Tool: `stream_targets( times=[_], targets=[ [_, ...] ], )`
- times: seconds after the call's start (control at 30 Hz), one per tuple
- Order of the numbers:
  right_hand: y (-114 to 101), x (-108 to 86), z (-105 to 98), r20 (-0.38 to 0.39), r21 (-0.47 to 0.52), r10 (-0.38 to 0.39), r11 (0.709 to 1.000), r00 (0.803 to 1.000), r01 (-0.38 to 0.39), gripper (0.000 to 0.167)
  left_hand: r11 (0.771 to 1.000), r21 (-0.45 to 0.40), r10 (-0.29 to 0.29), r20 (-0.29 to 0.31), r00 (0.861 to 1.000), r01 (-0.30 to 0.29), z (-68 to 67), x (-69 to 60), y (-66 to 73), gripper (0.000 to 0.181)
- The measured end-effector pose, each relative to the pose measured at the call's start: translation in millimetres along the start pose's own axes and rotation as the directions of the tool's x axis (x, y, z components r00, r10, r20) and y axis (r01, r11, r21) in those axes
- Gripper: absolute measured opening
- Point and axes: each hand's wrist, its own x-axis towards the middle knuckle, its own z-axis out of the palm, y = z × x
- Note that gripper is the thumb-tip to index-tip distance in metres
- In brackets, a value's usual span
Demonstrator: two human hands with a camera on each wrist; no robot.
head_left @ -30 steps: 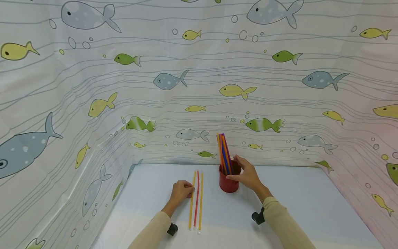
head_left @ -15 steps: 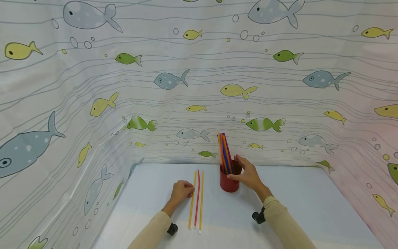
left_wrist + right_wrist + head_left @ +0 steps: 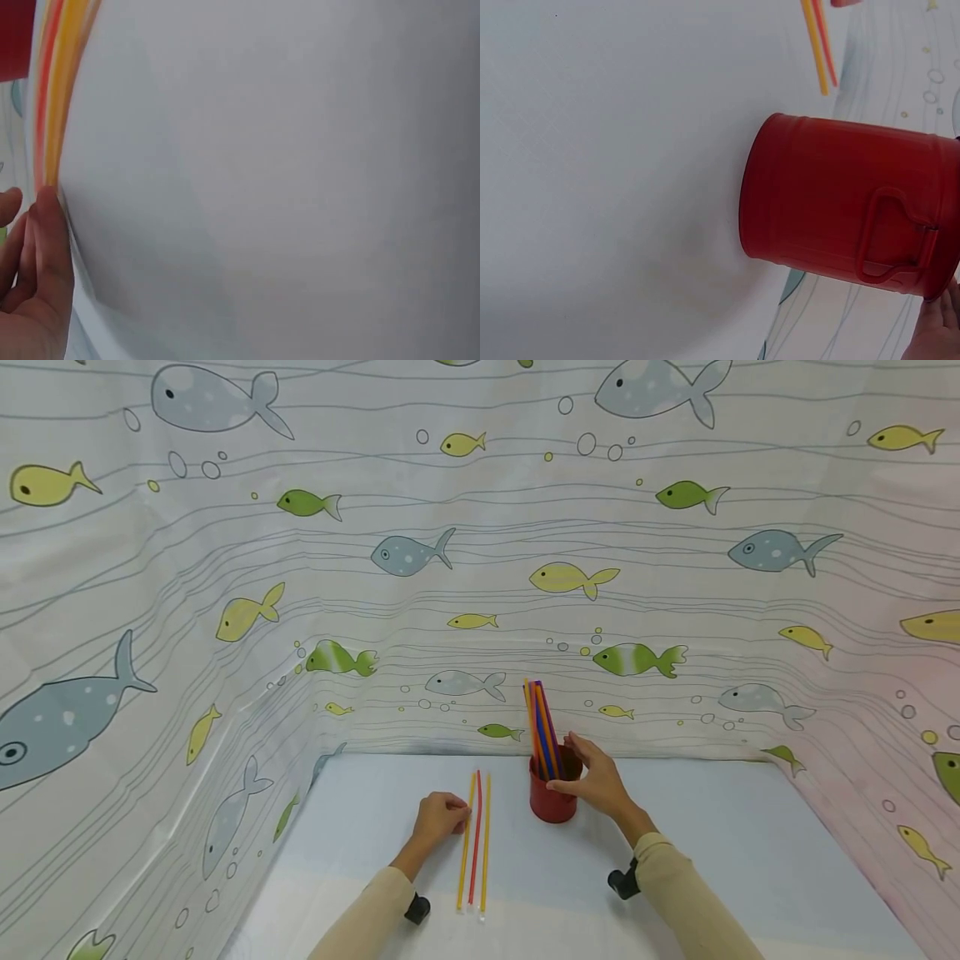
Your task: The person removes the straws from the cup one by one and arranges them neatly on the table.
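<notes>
- Straws (image 3: 475,852), two yellow and one red, lay side by side on the counter (image 3: 690,860).
- Left grip (image 3: 439,818), thumb parted, touched the left yellow straw (image 3: 465,856) without clasping it; light nudges probably worked best.
- Right grip (image 3: 602,787) curled round the cup (image 3: 553,807) beyond; steady holding probably kept its leaning bundle (image 3: 543,735) safe.

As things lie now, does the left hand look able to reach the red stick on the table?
Probably yes: the left hand is at the left yellow stick, and the red stick lies just beyond. Only that yellow stick seems to be between them.
</notes>
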Motion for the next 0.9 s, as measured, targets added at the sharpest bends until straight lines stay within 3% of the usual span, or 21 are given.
stream_targets(
  times=[0.13, 0.23, 0.53, 0.9],
  targets=[
    [-1, -0.5, -1, 0.001, -0.003, 0.001, 1.0, 1.0, -0.001, 0.102, 0.996, 0.038, 0.077, -0.04, 0.996, -0.075, -0.3, 5.0, 5.7, 0.009],
    [-1, -0.8, -1, 0.002, -0.004, 0.009, 1.0, 1.0, -0.009, 0.102, 0.994, 0.042, 0.103, -0.051, 0.993, -0.101, 0.7, 9.5, 12.4, 0.009],
    [0, -0.2, -1, 0.001, -0.002, -0.005, 1.0, 1.0, 0.005, 0.102, 0.989, -0.061, 0.133, -0.047, 0.99, -0.135, 9.0, 25.9, 38.6, 0.009],
    [0, 0.9, -1, -0.007, -0.004, -0.006, 1.0, 1.0, 0.006, 0.102, 0.974, -0.07, 0.212, -0.069, 0.975, -0.217, 26.8, 42.1, 74.4, 0.008]
  ],
)
